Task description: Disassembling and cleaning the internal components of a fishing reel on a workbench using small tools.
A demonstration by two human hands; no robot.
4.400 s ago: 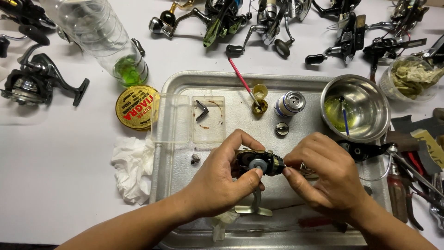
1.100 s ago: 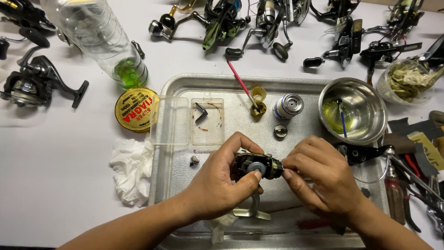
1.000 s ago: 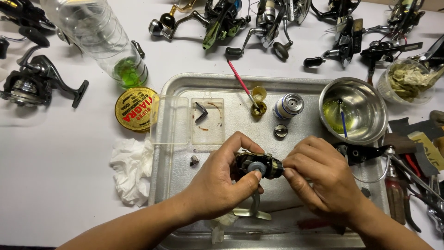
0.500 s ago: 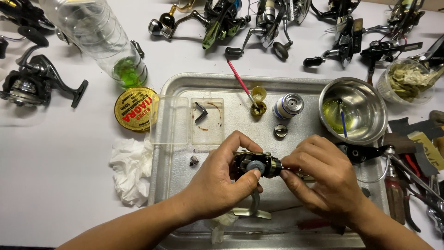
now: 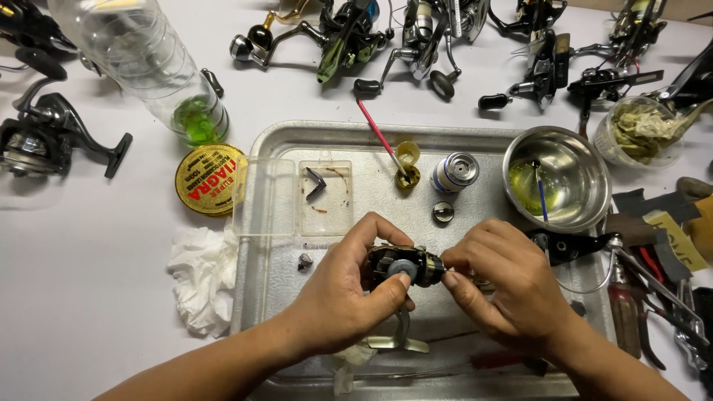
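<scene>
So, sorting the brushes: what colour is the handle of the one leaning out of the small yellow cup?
Pink handle, clearest in the head view.

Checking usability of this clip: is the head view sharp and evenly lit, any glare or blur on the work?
Head view: lighting even, shadows soft; reel body between left hand and right hand is sharp; bright glare on the steel bowl rim and metal tray; plastic bottle leans outward, mild wide-angle distortion.

reel body [image 5: 405,263] over tray [image 5: 475,137] btwn hands; bowl [image 5: 572,194] right.
</scene>
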